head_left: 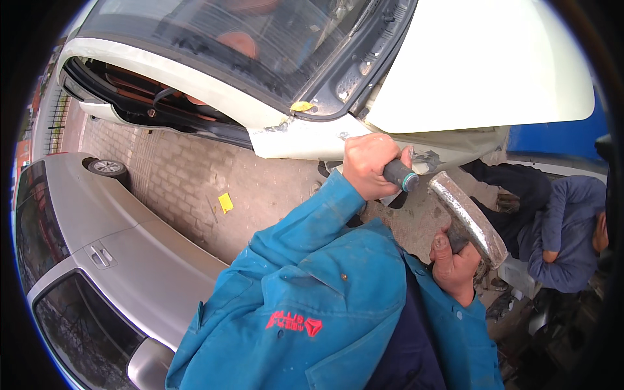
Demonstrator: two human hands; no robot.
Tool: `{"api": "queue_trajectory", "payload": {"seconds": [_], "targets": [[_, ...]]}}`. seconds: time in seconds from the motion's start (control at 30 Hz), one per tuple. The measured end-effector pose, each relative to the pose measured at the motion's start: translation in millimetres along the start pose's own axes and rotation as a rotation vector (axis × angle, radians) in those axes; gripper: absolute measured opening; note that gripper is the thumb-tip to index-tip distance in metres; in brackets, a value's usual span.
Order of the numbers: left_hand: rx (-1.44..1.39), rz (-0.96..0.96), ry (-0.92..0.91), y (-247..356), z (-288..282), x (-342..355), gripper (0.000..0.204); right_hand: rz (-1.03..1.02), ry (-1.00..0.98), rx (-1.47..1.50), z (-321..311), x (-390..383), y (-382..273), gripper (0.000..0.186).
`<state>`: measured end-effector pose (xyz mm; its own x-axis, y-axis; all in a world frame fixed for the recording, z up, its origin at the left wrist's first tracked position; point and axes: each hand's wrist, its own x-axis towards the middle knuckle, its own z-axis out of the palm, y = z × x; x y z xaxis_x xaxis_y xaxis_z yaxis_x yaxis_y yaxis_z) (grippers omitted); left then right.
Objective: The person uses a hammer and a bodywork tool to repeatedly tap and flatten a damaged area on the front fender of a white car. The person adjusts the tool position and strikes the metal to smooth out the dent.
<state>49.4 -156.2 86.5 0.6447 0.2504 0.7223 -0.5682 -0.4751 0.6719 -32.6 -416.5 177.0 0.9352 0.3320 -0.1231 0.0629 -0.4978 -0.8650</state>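
My left hand (370, 162) is closed around a dark, round tool handle (402, 177) with a teal ring near its end. The tool's far part is hidden by my fist, so its kind does not show. This hand is beside the white car's bare body edge (299, 140), below the windshield corner. Lower and to the right, my right hand (452, 263) grips a hammer (469, 220). Its long, worn metal head is tilted, with one end near the dark handle's butt but apart from it. My fingers cover most of the hammer's handle.
The white car's hood (487, 65) stands raised at the upper right. A yellow leaf (301, 106) lies by the windshield. A silver car (130, 240) is parked at left. Another person in grey-blue (565, 227) is close at right. Yellow paper (225, 203) lies on the paving.
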Motion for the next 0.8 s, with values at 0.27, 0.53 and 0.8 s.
{"api": "queue_trajectory", "payload": {"seconds": [0.27, 0.53, 0.8], "targets": [[0.042, 0.016, -0.004, 1, 6, -5, 0.033, -0.399, 0.111, -0.032, 10, 12, 2, 0.049], [0.085, -0.022, 0.066, -4, 9, 0, 0.033, -0.223, 0.112, 0.411, -8, 8, -4, 0.047], [0.047, -0.009, 0.028, 5, 19, -3, 0.034, -0.048, 0.092, 0.353, -6, 12, -7, 0.048]]}}
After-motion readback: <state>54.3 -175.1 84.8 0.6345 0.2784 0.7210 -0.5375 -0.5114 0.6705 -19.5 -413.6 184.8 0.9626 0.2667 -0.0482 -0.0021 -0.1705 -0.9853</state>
